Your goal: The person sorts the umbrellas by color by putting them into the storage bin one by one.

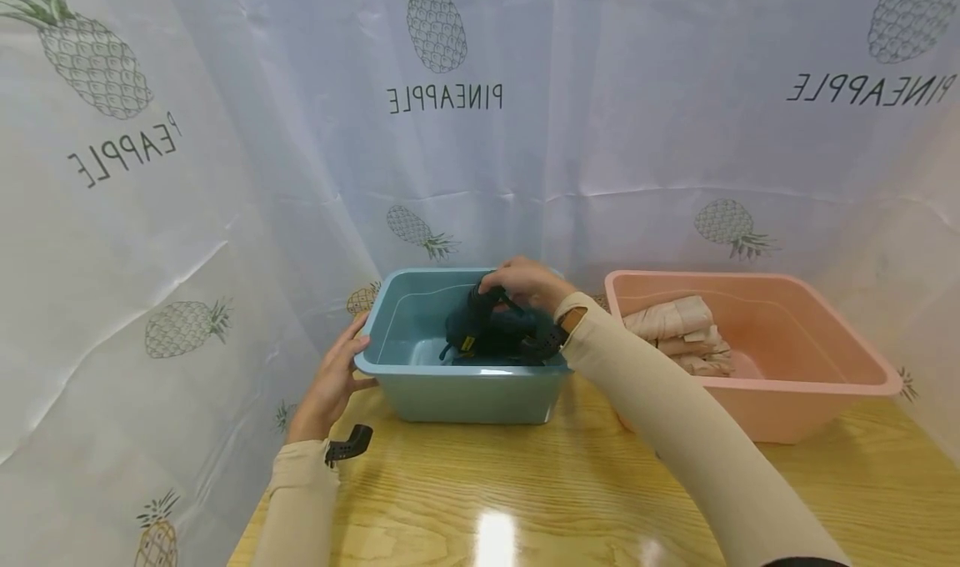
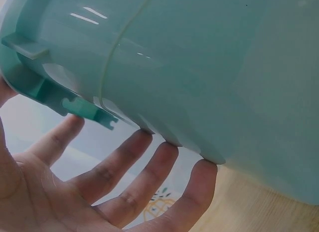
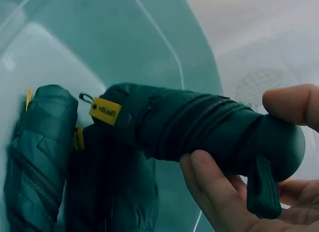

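A folded dark green umbrella [image 3: 174, 124] with a yellow tag is in my right hand [image 1: 528, 282]. The fingers and thumb hold it around its rounded end, which carries a strap loop. In the head view that hand is over the right half of a blue-green plastic bin [image 1: 472, 396], and the umbrella tilts down into it. More dark green folded umbrellas [image 3: 42, 142] lie in the bin below. My left hand [image 1: 330, 383] rests against the bin's left end, its fingertips [image 2: 202, 174] touching the outer wall, the fingers spread and nearly straight.
To the right stands a pink bin [image 1: 795, 383] with several beige folded bundles [image 1: 671, 317] in its left part. Both bins are on a wooden table [image 1: 450, 475]. A white pineapple-print curtain [image 1: 525, 158] hangs close behind them and along the left side.
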Action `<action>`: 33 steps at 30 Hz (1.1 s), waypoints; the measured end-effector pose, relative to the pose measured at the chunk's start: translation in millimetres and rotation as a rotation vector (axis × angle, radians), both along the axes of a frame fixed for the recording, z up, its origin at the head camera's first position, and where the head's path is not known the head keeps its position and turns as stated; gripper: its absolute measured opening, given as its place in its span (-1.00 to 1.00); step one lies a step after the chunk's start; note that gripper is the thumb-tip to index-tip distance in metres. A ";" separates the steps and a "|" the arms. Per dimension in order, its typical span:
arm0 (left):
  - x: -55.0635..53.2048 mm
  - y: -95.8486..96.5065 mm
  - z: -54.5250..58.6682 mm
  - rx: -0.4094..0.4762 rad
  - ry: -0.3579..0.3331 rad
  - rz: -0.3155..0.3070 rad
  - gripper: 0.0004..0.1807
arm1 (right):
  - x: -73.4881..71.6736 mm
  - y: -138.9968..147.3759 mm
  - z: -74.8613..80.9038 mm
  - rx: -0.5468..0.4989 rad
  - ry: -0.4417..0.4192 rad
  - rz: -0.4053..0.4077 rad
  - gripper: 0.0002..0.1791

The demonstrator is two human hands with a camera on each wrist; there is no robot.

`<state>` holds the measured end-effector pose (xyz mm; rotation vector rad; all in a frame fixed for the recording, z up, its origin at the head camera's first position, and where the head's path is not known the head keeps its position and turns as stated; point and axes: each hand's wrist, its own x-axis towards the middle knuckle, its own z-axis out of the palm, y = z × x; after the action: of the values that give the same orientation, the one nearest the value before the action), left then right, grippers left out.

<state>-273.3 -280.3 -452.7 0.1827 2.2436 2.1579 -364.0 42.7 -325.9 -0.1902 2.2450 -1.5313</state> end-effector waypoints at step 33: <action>-7.8 -3.5 -1.7 -0.009 -0.005 -0.004 -0.33 | 4.1 22.3 -6.3 0.294 0.063 0.071 -0.67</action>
<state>-281.1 -283.8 -454.4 0.1817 2.2481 2.1430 -359.9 65.0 -332.2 -0.2312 2.4518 -1.1573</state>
